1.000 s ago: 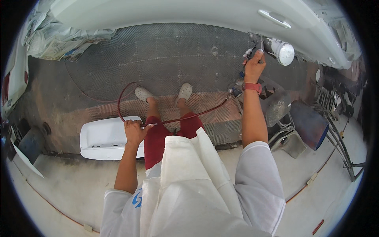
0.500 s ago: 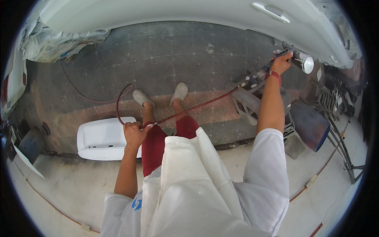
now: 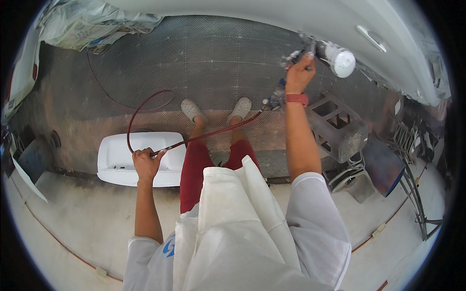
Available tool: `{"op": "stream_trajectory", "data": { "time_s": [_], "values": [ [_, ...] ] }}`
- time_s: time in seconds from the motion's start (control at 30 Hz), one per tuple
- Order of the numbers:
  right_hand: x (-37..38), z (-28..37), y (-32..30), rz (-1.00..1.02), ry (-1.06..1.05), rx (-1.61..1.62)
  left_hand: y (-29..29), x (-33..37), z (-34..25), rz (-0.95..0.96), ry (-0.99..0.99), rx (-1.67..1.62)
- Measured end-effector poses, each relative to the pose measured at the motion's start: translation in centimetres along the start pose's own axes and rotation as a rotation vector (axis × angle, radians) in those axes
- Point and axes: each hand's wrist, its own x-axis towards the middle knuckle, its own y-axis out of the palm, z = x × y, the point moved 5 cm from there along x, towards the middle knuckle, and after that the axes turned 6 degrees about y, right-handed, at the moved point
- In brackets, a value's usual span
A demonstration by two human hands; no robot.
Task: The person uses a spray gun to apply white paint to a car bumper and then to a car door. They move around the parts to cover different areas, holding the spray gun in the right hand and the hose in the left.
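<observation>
Spray gun [image 3: 324, 52] in right fingers [image 3: 297, 72], red hose [image 3: 204, 137] gripped left, apparently near white panel [image 3: 141, 157].

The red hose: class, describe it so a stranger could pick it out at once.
Start at the dark grated floor below the white car body. A thin red hose crosses the person's legs, gripped by the left hand and loops over the grating. It is the only red line leading towards the spray gun.
</observation>
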Motion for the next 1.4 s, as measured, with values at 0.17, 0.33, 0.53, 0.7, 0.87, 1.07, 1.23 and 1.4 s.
{"op": "stream_trajectory", "data": {
  "time_s": [0.17, 0.33, 0.53, 0.7, 0.87, 1.07, 1.23, 1.4],
  "values": [
    [-9.5, 2.6, 13.4, 0.139, -0.143, -0.037, -1.5, -2.2, 8.4, -0.085, -0.047, -0.050],
    [-16.1, 4.4, 24.8, 0.272, -0.312, -0.110, -1.8, -5.1, 16.1, -0.144, -0.142, -0.070],
    [-20.8, 3.6, 37.0, 0.362, -0.466, -0.076, -0.4, -8.4, 21.1, -0.117, -0.361, -0.140],
    [-23.9, 3.9, 43.6, 0.447, -0.504, -0.027, 1.4, -10.2, 22.2, -0.040, -0.466, -0.181],
    [-23.0, 3.4, 46.7, 0.644, -0.338, -0.139, 1.6, -9.3, 20.8, -0.070, -0.423, -0.187],
    [-15.9, 0.6, 36.0, 0.489, -0.285, -0.187, 2.2, -6.4, 15.6, -0.027, -0.249, -0.182],
    [-8.9, -1.5, 20.0, 0.277, -0.358, -0.155, 3.0, -2.7, 7.7, 0.000, -0.055, -0.176],
    [-2.8, -2.3, 5.3, 0.162, -0.191, -0.089, 3.7, 0.1, -1.5, 0.053, 0.088, -0.141]
  ]
}}
